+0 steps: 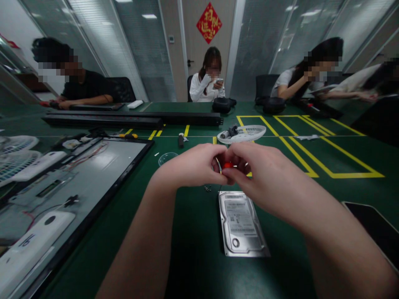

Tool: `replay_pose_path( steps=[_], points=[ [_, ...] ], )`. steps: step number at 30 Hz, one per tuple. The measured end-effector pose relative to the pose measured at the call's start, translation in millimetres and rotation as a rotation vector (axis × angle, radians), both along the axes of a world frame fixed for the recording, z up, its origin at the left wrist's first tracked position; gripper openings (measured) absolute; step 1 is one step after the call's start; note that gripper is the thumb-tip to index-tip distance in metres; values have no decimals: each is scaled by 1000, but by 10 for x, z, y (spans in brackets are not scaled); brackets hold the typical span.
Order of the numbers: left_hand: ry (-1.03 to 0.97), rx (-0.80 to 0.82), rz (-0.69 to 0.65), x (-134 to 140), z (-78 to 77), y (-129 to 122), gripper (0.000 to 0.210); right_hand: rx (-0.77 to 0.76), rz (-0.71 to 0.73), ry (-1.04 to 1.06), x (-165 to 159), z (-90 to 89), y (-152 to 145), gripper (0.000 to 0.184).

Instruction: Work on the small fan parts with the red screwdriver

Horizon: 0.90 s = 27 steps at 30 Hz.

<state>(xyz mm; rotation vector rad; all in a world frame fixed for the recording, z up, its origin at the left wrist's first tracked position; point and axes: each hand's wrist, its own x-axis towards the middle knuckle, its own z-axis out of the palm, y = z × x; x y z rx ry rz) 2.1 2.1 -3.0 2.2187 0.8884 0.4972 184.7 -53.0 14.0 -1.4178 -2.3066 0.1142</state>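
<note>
Above the far end of a silver hard drive (241, 222), my two hands meet. My right hand (258, 168) is closed, its thumb and fingers pinching a small red object (228, 165) whose kind I cannot make out. My left hand (202, 164) is closed too, with its fingertips against the right hand's fingers; what they grip is hidden. Label side up, the hard drive lies flat on the green table. Several tiny screws (208, 189) lie left of its far end. A clear round plastic dish (168, 158) sits beyond my left wrist.
An opened flat panel (124, 160) with wires covers the left side, near white fan grilles (18, 160). Farther off are a white basket-like grille (255, 133), long black bars (187, 119) and yellow tape outlines (355, 175). A dark phone-like slab (370, 224) lies right. Several people sit across.
</note>
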Motion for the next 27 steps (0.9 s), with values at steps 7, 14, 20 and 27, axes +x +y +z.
replay_pose_path(
  steps=[7,14,20,27],
  points=[
    [36,26,-24,-6,2,13,24,6,64,23,-6,-1,-5,13],
    [23,8,-13,4,8,3,30,-23,12,-15,-13,12,0,11],
    [34,6,-3,-2,26,-1,24,-30,58,5,-18,25,-18,12],
    [10,1,-10,-3,19,6,32,6,100,23,-12,-3,1,20]
  ],
)
